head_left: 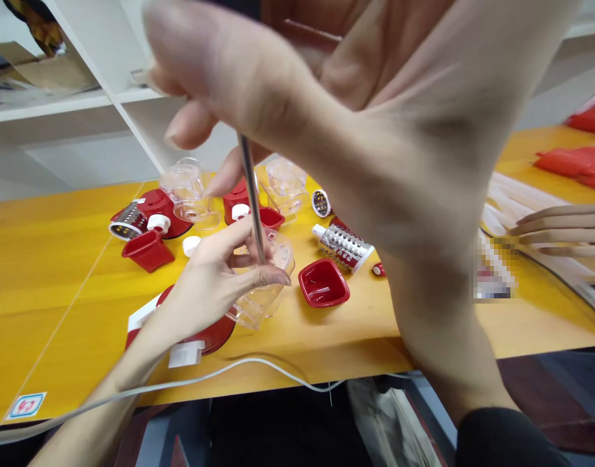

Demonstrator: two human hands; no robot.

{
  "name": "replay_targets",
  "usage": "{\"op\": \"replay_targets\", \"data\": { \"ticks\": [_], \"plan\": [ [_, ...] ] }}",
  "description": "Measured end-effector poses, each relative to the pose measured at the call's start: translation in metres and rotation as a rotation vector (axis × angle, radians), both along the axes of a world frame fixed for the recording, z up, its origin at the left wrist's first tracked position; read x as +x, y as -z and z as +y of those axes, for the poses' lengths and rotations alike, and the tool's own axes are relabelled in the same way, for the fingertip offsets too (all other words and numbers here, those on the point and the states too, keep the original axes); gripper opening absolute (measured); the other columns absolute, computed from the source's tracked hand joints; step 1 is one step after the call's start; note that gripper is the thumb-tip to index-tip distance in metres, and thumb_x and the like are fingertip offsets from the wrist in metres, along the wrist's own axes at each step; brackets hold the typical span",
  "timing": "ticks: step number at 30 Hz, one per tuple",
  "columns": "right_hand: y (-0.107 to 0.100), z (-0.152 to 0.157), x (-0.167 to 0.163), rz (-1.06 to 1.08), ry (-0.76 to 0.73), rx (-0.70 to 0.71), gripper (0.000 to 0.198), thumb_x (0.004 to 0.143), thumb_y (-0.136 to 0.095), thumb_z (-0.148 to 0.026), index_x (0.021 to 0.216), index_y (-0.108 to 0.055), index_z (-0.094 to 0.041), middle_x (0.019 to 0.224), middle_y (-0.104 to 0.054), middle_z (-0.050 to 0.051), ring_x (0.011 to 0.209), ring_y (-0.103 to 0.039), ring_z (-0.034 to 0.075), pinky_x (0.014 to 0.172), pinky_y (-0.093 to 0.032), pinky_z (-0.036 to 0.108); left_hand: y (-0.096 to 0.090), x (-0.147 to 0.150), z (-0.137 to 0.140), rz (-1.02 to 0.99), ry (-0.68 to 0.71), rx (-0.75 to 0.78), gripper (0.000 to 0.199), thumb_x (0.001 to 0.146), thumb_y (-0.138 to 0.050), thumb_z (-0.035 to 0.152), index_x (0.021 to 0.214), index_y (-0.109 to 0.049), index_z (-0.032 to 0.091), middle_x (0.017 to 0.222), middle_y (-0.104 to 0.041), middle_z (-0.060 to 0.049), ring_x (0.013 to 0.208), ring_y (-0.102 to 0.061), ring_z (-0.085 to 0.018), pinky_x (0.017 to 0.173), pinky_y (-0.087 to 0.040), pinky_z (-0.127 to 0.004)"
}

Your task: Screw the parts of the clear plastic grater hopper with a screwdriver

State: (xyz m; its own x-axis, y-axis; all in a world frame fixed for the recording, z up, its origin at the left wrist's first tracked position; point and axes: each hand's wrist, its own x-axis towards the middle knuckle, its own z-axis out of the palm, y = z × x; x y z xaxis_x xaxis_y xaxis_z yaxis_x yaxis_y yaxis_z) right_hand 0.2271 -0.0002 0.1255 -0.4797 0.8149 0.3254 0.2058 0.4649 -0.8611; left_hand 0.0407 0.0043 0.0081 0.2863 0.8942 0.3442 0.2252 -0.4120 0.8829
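Note:
My right hand [297,110] is raised close to the camera and fills the upper middle of the view. Its fingers are shut on a thin metal screwdriver shaft [251,194] that points down. My left hand [214,279] grips a clear plastic housing [263,292] mounted on a red base [207,334]. The shaft's tip reaches down into that housing, between my left thumb and fingers.
On the yellow table [59,279] lie red cups [323,282] [148,250], a metal grater drum [343,245], more clear housings [188,191] and red bases. A white cable [258,366] runs along the front edge. Another person's hand [560,230] rests at right.

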Motion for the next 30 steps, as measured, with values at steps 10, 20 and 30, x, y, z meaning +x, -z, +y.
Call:
{"op": "replay_targets", "data": {
  "ticks": [10, 20, 30],
  "plan": [
    [0.024, 0.045, -0.056, -0.052, -0.082, -0.013, 0.129, 0.041, 0.041, -0.056, 0.095, -0.06, 0.002, 0.087, -0.066, -0.008, 0.114, 0.033, -0.015, 0.162, -0.006, 0.015, 0.002, -0.006, -0.005, 0.032, 0.114, 0.02, 0.045, 0.104, -0.06, 0.066, 0.103, -0.065, 0.021, 0.102, -0.071, -0.003, 0.096, -0.072, -0.014, 0.085, -0.062, -0.024],
    [0.025, 0.018, -0.009, 0.197, -0.077, 0.245, 0.151, 0.025, 0.04, -0.052, 0.131, -0.054, 0.0, 0.123, -0.063, -0.008, 0.123, -0.064, -0.015, 0.109, -0.052, -0.002, 0.005, -0.006, -0.005, 0.001, 0.118, 0.008, 0.041, 0.107, -0.058, 0.062, 0.102, -0.064, 0.022, 0.101, -0.071, -0.003, 0.094, -0.071, -0.016, 0.083, -0.06, -0.029],
    [0.003, -0.002, -0.012, 0.447, -0.031, -0.145, 0.136, 0.017, 0.036, -0.079, 0.08, -0.045, 0.011, 0.093, -0.067, -0.002, 0.135, -0.067, 0.018, 0.094, -0.061, 0.021, 0.005, -0.008, -0.009, 0.031, 0.078, -0.046, 0.043, 0.11, -0.051, 0.064, 0.111, -0.068, 0.024, 0.103, -0.071, -0.002, 0.095, -0.069, -0.019, 0.086, -0.057, -0.033]
  ]
}}
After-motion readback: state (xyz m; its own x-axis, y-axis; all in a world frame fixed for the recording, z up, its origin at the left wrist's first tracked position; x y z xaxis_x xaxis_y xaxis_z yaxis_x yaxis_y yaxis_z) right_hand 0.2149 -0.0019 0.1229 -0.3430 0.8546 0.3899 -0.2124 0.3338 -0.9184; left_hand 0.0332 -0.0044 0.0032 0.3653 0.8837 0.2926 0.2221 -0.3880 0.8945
